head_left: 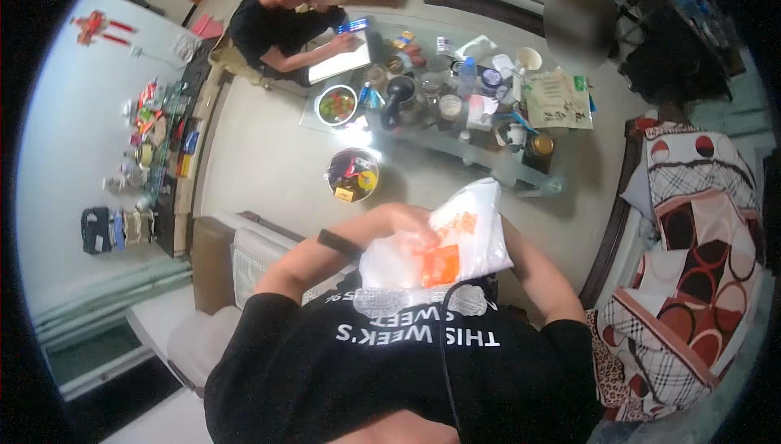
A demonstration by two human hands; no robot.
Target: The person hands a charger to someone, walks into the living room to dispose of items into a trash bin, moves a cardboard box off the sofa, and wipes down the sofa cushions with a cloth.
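Note:
A white plastic bag (480,232) with orange print is held up close in front of my chest. My left hand (413,223), with a black band on its wrist, is closed on the bag's left part; its fingers are partly blurred. Thin, whitish plastic and a bright orange patch show just below that hand. My right forearm comes up on the right side and passes behind the bag, which hides my right hand and its fingers.
Ahead stands a glass table (439,139) with bottles, cups and a bowl (335,105). A person (281,25) sits at its far left with a phone and a white pad. A round bin (352,175) is on the floor. A patterned sofa (700,265) stands right.

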